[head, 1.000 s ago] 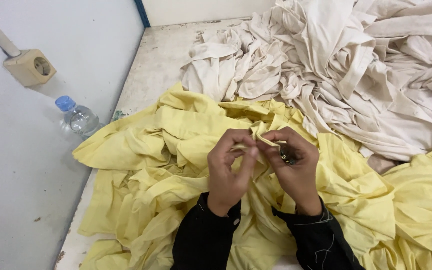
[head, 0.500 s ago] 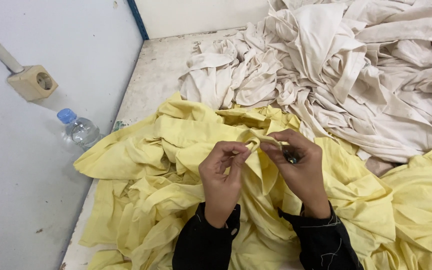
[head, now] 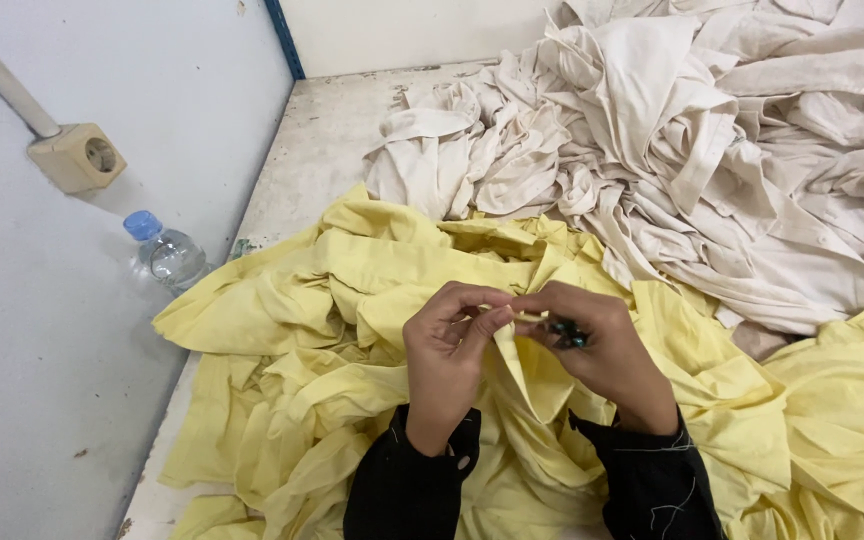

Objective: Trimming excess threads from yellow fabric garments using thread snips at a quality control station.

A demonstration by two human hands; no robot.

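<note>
Yellow cloth (head: 372, 300) crumpled on table, fold pinched upright.

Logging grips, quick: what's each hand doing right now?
Left hand: pinched shut on the yellow cloth.
Right hand: closed on a small dark tool and the cloth.

Clear blue-capped bottle (head: 164, 252) by wall

Yellow cloth (head: 352, 300): matt woven fabric, soft, creased. Cream cloth pile (head: 712, 150): matt, crumpled. Water bottle (head: 164, 252): clear glossy plastic, blue cap. Tabletop (head: 322, 150): rough, scuffed white paint.
</note>
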